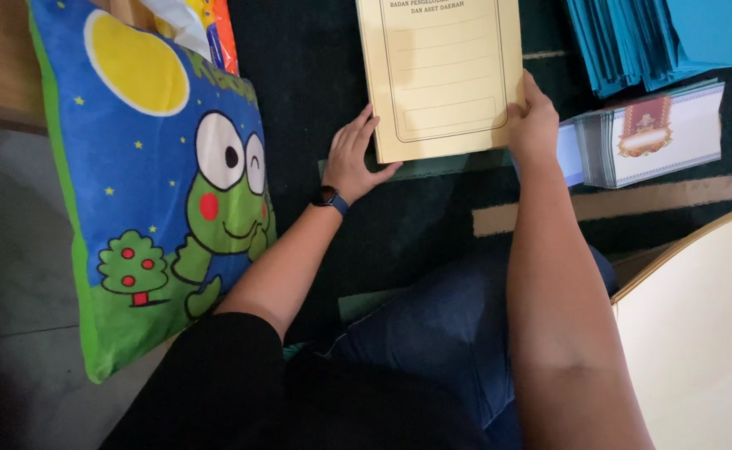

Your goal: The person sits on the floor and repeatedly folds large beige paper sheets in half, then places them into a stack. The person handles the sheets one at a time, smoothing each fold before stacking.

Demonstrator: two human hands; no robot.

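Folder (pixel 441 79), pale yellow, lies flat on dark green carpet (pixel 432 225); left hand (pixel 351 162) rests at its lower left corner, fingers released, right hand (pixel 534 125) grasps its right edge; stacked printed cards (pixel 657 137) just right, frog pillow (pixel 162 183) left

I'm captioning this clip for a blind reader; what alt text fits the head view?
Two bare hands, left hand and right hand, hold the lower corners of a pale yellow folder on dark carpet. A frog cushion lies left, stacked cards right.
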